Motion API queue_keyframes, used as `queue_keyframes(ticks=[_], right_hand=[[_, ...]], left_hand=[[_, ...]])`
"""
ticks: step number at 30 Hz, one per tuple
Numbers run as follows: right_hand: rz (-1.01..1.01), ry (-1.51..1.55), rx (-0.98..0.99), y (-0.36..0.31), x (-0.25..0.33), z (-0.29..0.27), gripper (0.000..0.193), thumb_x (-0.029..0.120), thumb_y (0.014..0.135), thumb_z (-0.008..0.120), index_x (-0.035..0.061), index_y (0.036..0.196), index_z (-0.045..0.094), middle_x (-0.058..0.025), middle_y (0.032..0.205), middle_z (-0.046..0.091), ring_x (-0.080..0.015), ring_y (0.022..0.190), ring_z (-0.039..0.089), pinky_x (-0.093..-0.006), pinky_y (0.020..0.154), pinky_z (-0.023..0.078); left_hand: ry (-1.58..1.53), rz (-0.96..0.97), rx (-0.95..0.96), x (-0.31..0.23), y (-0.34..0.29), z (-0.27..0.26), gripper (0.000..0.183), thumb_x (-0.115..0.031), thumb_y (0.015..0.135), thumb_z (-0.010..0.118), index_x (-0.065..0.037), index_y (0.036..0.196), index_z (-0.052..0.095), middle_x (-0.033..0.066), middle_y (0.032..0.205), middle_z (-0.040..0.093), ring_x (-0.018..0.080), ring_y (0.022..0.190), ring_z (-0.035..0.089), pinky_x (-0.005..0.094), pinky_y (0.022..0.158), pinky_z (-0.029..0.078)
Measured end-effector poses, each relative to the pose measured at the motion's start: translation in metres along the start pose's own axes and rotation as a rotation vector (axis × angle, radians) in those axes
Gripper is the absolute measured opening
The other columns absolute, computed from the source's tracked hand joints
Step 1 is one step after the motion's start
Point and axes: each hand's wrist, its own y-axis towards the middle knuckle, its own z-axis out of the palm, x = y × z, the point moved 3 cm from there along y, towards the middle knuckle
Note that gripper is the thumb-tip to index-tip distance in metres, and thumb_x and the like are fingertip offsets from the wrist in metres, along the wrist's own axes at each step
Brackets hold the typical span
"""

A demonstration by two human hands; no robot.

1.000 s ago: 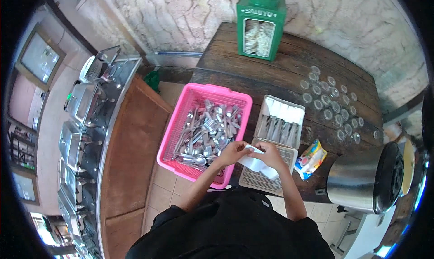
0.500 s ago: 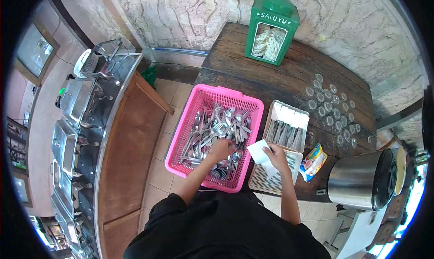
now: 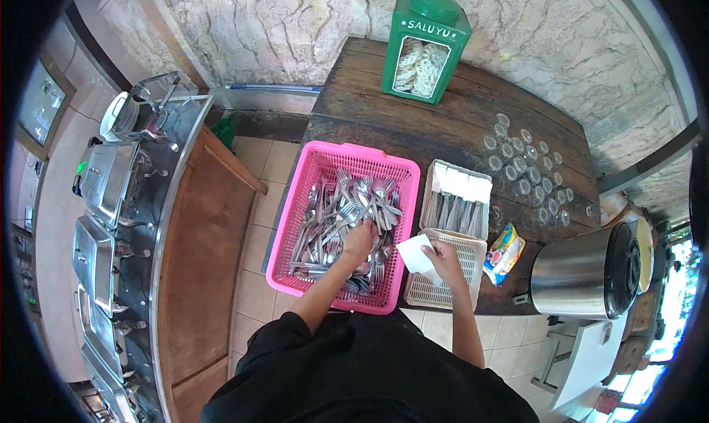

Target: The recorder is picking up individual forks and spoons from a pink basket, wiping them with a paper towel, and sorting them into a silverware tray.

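Note:
A pink plastic basket (image 3: 410,201) holds a heap of loose forks and spoons (image 3: 336,231). My left hand (image 3: 360,240) reaches down into the heap, its fingers drawn together among the handles; whatever they grip is hidden. Over to the right, my right hand (image 3: 446,263) pinches a flat white piece of paper (image 3: 417,259) between thumb and fingers. Beneath that hand is a cream slotted tray (image 3: 464,254). Just beyond it stands a white tray (image 3: 484,190) in which several pieces of cutlery lie in white paper sleeves (image 3: 459,185).
A colourful plastic packet (image 3: 504,253) lies right of the trays, beside a large steel container (image 3: 572,271). Several clear glasses (image 3: 533,174) stand farther back. A green box (image 3: 428,46) is near the wall. Chafing dishes (image 3: 96,249) line the counter at left.
The view has shifted slightly, so the surroundings sit farther left. My left hand has moved a little up within the heap of cutlery. My right hand still holds the paper.

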Motion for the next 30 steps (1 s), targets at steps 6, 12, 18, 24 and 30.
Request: queue_keyframes(ticks=[6, 12, 18, 24, 30], right_hand=[[0.012, -0.006, -0.008, 0.001, 0.003, -0.001, 0.022, 0.016, 0.084, 0.056, -0.0043, 0.09, 0.059, -0.0032, 0.072, 0.059, -0.0079, 0.062, 0.053, -0.023, 0.057, 0.042], [-0.025, -0.007, 0.044, 0.014, 0.033, -0.006, 0.023, 0.017, 0.082, 0.057, -0.0045, 0.09, 0.059, -0.0048, 0.071, 0.06, -0.0078, 0.062, 0.054, -0.0245, 0.056, 0.043], [0.011, 0.036, 0.144, 0.025, 0.05, -0.002, 0.021, 0.012, 0.085, 0.053, -0.0045, 0.095, 0.059, -0.0025, 0.074, 0.061, -0.0072, 0.065, 0.056, -0.0222, 0.057, 0.045], [-0.028, 0.16, 0.292, 0.018, 0.076, 0.009, 0.023, 0.012, 0.081, 0.059, -0.0036, 0.098, 0.06, -0.0045, 0.077, 0.062, -0.0079, 0.066, 0.056, -0.0237, 0.059, 0.046], [-0.061, 0.02, 0.251, 0.018, 0.076, 0.013, 0.022, 0.013, 0.081, 0.061, -0.0029, 0.096, 0.061, -0.0028, 0.074, 0.062, -0.0061, 0.065, 0.055, -0.0222, 0.057, 0.044]], left_hand=[[-0.26, 0.162, -0.331, 0.003, 0.001, -0.036, 0.02, -0.02, 0.081, 0.056, 0.0, 0.083, 0.06, 0.0145, 0.085, 0.06, 0.0277, 0.066, 0.06, 0.0361, 0.061, 0.047], [-0.621, 0.251, -0.468, -0.043, -0.016, -0.11, 0.01, -0.006, 0.08, 0.059, 0.001, 0.087, 0.062, 0.0127, 0.078, 0.063, 0.0168, 0.068, 0.06, 0.0283, 0.062, 0.046], [-0.535, 0.576, -0.047, -0.086, -0.032, -0.108, 0.008, -0.007, 0.076, 0.063, -0.003, 0.083, 0.065, 0.0089, 0.077, 0.063, 0.0174, 0.072, 0.058, 0.0274, 0.062, 0.046], [-0.534, 0.493, 0.069, -0.084, -0.034, -0.086, 0.012, -0.009, 0.075, 0.065, -0.002, 0.085, 0.065, 0.0112, 0.078, 0.062, 0.0172, 0.065, 0.059, 0.0273, 0.061, 0.047], [-0.598, 0.435, 0.097, -0.084, -0.034, -0.081, 0.014, -0.011, 0.076, 0.064, 0.0, 0.085, 0.064, 0.0123, 0.079, 0.062, 0.0175, 0.065, 0.06, 0.0277, 0.06, 0.047]])
